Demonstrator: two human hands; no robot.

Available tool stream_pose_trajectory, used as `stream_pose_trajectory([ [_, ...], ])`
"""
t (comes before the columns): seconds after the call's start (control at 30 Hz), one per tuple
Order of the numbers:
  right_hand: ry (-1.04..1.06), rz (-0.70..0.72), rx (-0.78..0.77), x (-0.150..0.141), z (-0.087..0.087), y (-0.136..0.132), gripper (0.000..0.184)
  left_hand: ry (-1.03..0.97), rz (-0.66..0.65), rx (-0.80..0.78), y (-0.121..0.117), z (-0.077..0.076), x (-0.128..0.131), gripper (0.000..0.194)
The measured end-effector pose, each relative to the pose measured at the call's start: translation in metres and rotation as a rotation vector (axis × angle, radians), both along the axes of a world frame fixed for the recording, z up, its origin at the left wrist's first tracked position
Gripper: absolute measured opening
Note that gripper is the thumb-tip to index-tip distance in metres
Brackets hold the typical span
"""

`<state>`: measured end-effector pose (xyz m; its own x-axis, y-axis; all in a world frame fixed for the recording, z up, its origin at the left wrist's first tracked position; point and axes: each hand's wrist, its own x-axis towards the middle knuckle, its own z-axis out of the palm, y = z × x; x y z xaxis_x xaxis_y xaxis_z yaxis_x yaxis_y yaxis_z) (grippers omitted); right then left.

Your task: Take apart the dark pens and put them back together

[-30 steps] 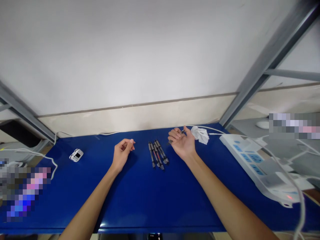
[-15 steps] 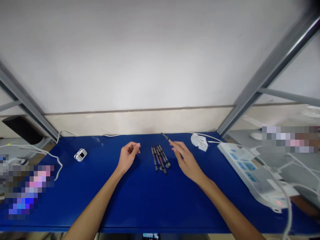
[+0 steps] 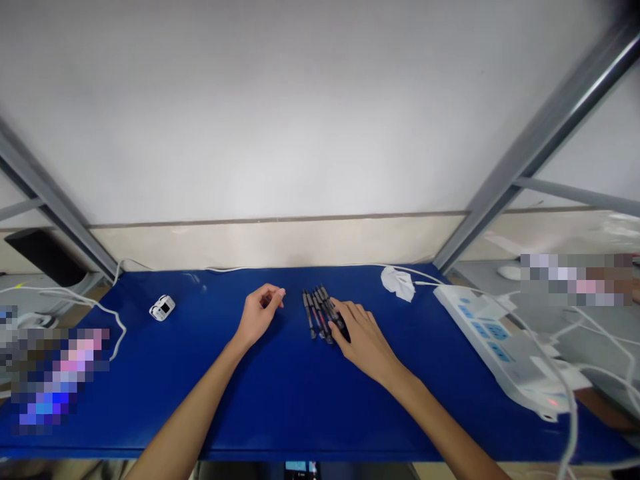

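Observation:
Several dark pens [image 3: 311, 313] lie side by side on the blue tabletop [image 3: 280, 393], between my two hands. My right hand [image 3: 364, 339] is at the right end of the row, with thumb and fingers on a black pen [image 3: 327, 299] that lies alongside the others. Part of that pen is hidden by the fingers. My left hand [image 3: 259, 313] rests to the left of the row, fingers curled in and thumb against them, with nothing visible in it. A small gap separates it from the pens.
A small white device [image 3: 162, 307] sits at the left. Crumpled white tissue [image 3: 398, 283] lies at the back right, near a white power strip [image 3: 493, 347] with cables. A grey metal frame [image 3: 493, 200] rises at the right, and a wall closes off the back.
My right hand has brought the pen down and left from above the table to the right end of the row. My left hand has barely moved.

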<state>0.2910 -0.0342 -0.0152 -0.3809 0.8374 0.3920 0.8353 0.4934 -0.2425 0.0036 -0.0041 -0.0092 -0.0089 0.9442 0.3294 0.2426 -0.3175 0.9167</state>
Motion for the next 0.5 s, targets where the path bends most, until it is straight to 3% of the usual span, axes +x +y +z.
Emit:
stream_pose_trajectory([
  [0.13,0.012,-0.094,-0.014,0.004,-0.003,0.006,0.044,0.012,-0.011,0.002,-0.001,0.0,0.001,0.04],
  [0.33,-0.073,-0.122,-0.072,0.011,0.004,0.009,0.017,-0.005,-0.016,-0.008,-0.002,0.003,0.0,0.04],
  [0.5,-0.18,-0.108,-0.044,0.012,0.012,0.011,0.014,0.004,-0.026,-0.005,-0.003,0.003,0.0,0.041],
])
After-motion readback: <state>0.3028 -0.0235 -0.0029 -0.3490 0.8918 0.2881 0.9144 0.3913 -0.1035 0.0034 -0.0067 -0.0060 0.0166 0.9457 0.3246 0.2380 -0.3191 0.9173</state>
